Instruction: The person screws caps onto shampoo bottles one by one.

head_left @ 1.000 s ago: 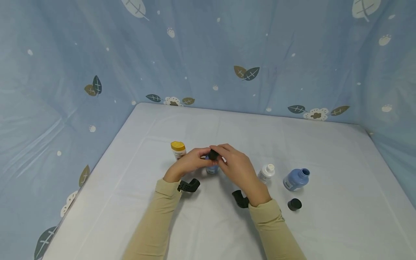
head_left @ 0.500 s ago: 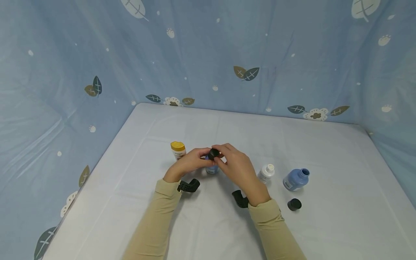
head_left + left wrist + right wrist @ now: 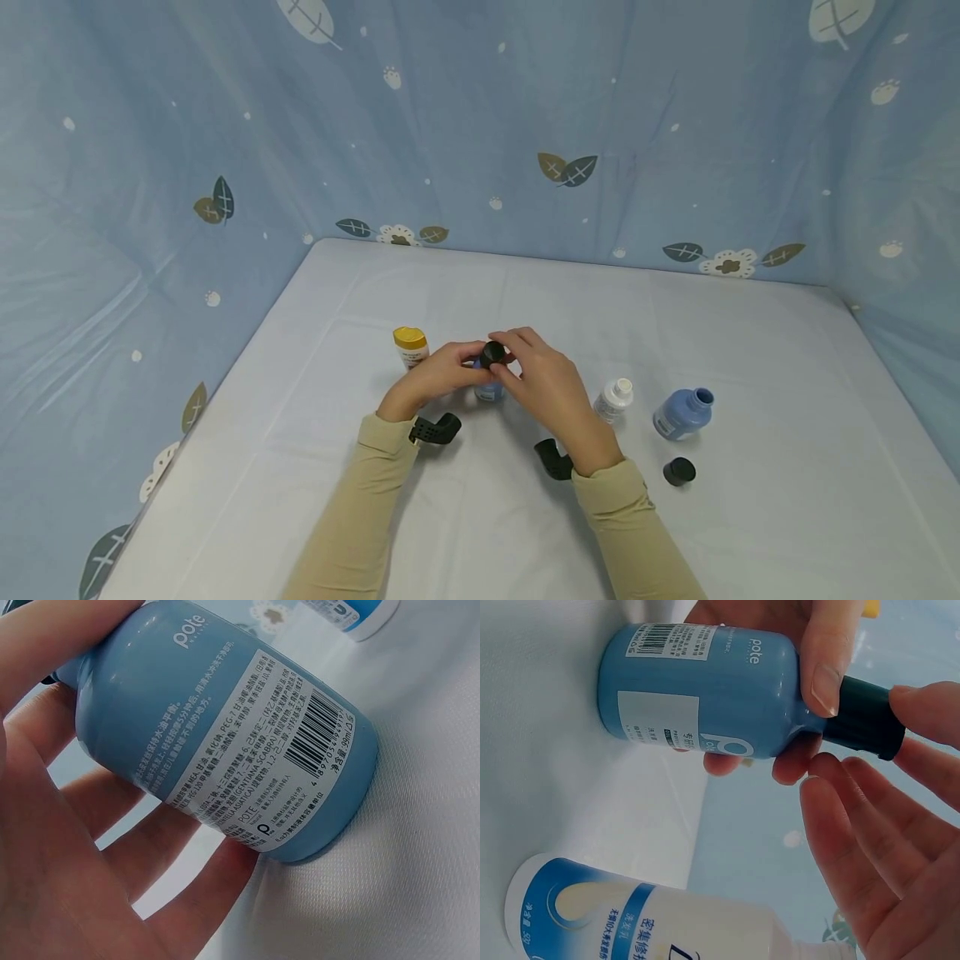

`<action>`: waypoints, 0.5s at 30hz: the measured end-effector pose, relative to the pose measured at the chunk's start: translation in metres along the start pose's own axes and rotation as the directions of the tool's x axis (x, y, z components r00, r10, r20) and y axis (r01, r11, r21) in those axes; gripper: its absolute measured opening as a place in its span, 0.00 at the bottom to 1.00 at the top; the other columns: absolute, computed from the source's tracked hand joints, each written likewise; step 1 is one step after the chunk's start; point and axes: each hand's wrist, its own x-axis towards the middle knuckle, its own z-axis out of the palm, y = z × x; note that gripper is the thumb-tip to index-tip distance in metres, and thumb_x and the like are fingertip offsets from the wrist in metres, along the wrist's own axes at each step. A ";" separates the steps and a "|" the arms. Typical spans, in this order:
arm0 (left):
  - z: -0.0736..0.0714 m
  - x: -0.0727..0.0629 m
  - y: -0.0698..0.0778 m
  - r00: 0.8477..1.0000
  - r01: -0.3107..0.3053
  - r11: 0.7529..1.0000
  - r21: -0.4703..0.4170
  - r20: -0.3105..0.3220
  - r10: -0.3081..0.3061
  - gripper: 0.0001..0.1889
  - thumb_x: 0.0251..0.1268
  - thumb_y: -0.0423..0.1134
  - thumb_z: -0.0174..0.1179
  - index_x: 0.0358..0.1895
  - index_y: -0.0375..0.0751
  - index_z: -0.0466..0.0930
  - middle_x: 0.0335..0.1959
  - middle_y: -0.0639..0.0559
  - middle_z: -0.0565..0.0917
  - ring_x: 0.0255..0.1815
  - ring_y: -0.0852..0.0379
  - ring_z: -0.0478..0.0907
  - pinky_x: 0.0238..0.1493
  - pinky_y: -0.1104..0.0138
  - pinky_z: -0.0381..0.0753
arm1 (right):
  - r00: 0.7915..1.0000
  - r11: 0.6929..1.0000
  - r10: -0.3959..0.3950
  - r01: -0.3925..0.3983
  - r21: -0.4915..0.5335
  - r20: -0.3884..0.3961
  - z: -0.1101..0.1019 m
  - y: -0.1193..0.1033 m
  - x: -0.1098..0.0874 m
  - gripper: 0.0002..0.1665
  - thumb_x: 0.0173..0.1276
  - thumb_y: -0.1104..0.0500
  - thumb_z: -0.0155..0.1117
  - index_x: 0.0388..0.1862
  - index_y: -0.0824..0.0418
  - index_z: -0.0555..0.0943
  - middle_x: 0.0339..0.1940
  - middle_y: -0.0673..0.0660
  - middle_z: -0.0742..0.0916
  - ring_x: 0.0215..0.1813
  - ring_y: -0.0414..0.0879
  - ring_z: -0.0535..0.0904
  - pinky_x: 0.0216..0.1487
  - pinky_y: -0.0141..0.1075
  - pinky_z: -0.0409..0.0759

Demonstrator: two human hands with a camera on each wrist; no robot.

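Note:
A blue bottle (image 3: 489, 392) with a white printed label stands at the middle of the table. My left hand (image 3: 442, 372) grips it near the shoulder and neck, thumb along one side and fingers around the other. On its neck sits a black cap (image 3: 492, 354), which the thumb and forefinger of my right hand (image 3: 546, 379) pinch from the sides. In the right wrist view, the remaining right fingers (image 3: 855, 825) reach out below the cap (image 3: 866, 720). The left wrist view shows the barcode side of the bottle (image 3: 225, 735).
Behind my left hand stands a yellow-capped bottle (image 3: 411, 346). Right of my right wrist are a small white bottle (image 3: 615, 398), an uncapped blue bottle (image 3: 681, 415) and a loose black cap (image 3: 679, 472). A blue patterned curtain (image 3: 480, 125) rises at the table's back edge.
My right thumb and fingers have shifted around the black cap, leaving more of its top showing. The left hand and the bottle have stayed in place.

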 end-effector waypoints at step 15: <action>0.000 0.000 -0.001 1.000 -0.014 1.000 0.004 -0.005 0.014 0.21 0.55 0.47 0.61 0.54 0.54 0.73 0.55 0.58 0.72 0.55 0.61 0.67 0.52 0.63 0.69 | 0.997 0.997 -0.073 0.073 0.030 -0.005 -0.002 -0.001 0.001 0.20 0.62 0.66 0.55 0.53 0.55 0.76 0.48 0.48 0.79 0.38 0.39 0.75 0.33 0.31 0.73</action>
